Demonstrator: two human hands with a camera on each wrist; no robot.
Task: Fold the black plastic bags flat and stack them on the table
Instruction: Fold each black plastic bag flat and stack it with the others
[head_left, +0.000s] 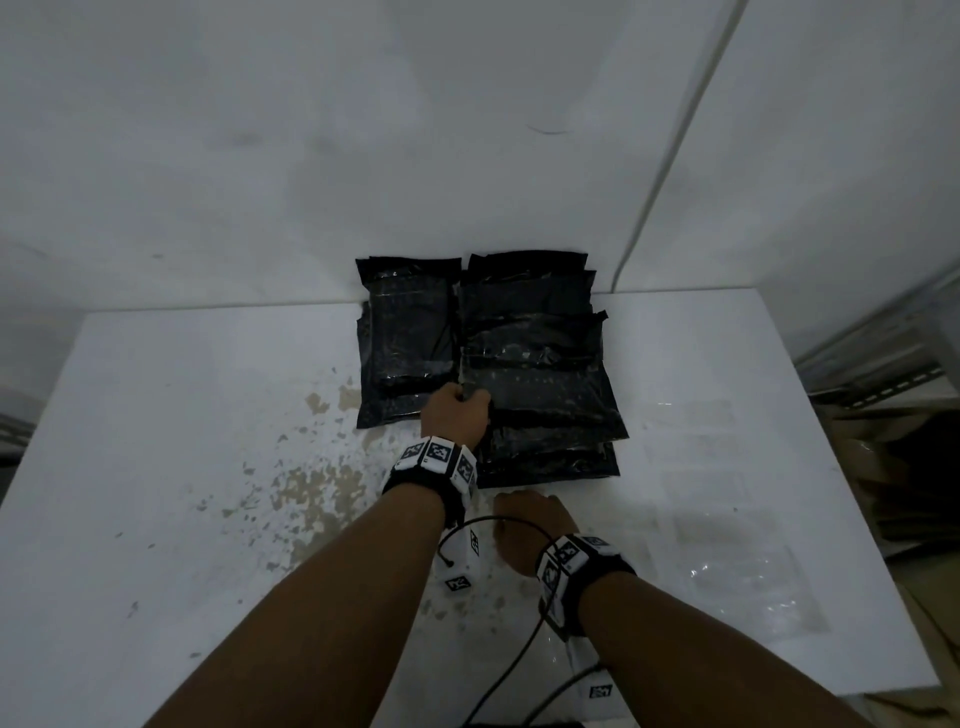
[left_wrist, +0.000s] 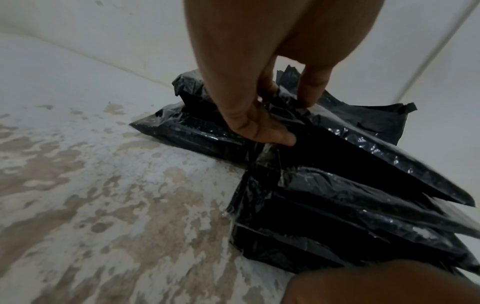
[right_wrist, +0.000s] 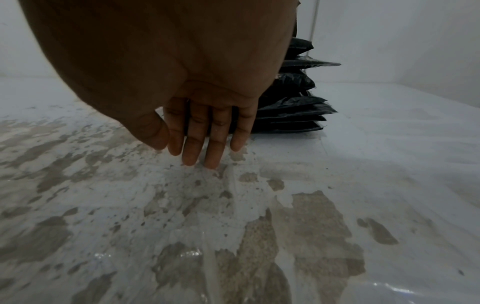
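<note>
Two piles of black bags (head_left: 540, 374) sit side by side at the table's (head_left: 156, 415) far edge, against the wall (head_left: 363, 130): a low left pile (head_left: 408, 338) and a taller right pile (head_left: 543, 395). My left hand (head_left: 457, 413) reaches forward, fingers (left_wrist: 262, 131) curled down, pinching a bag's left edge on the right pile. My right hand (head_left: 524, 530) hangs near the pile's near edge, fingers (right_wrist: 192, 144) straight and together, holding nothing, fingertips just above the table. The long axis of the piles runs near to far. My palm hides the right pile's left part in the right wrist view. Clear sheets (head_left: 748, 577) on the right are hard to make out.
</note>
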